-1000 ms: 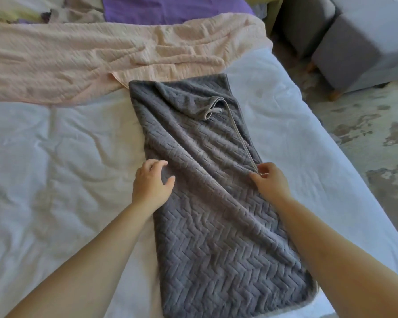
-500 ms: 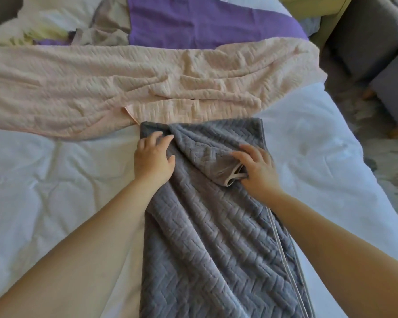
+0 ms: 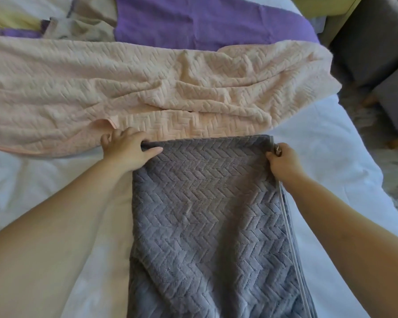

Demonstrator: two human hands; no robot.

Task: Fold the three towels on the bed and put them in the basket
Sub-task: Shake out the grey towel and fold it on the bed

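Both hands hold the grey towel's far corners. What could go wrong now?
The left hand lies against the pink towel, so it may drag that edge along with the grey towel. The right hand only pinches its corner; it might slip, leaving the fold crooked.

grey towel (image 3: 207, 226): plush, herringbone-embossed | pink towel (image 3: 147, 88): same | sheet (image 3: 326, 157): smooth

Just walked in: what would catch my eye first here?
A grey towel lies down the middle of the white bed, its far corners held by the left hand and right hand. Beyond it sprawls a crumpled pink towel, with purple cloth at the top.
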